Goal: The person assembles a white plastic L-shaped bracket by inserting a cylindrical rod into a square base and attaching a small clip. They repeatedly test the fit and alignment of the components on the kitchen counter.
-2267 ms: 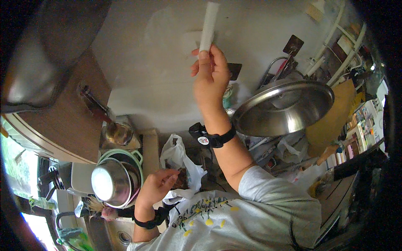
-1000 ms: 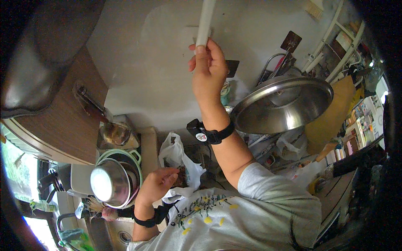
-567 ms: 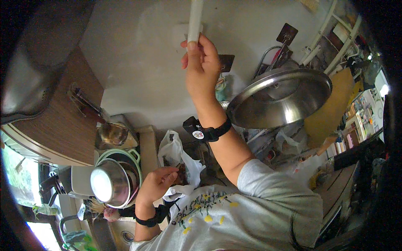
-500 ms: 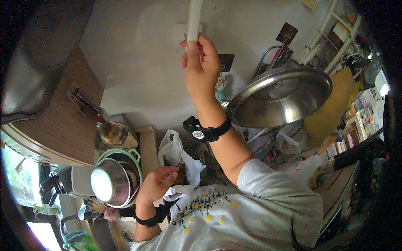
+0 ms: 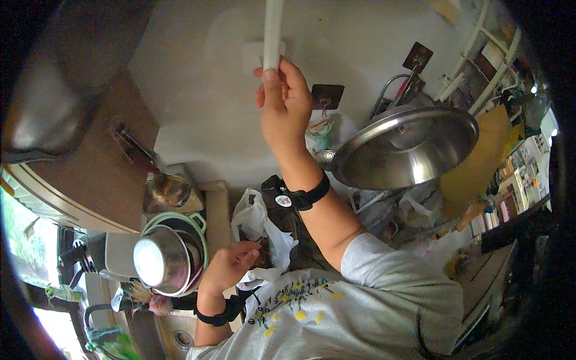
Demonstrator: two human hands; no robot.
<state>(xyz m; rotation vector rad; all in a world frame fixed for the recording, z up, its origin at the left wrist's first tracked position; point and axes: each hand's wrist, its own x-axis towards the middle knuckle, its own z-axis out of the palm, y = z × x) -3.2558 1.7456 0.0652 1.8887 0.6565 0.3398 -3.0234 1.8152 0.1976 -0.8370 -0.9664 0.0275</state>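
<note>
White tube is gripped in the raised right hand; left hand curls on a plastic bag.

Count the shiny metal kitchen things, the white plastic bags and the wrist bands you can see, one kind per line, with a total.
Big steel pot lid: 1
Steel bowl in the green-rimmed basin: 1
Small metal cup: 1
White plastic bag: 1
Black wrist bands, on the right hand and the left hand: 2
Total: 6
</note>
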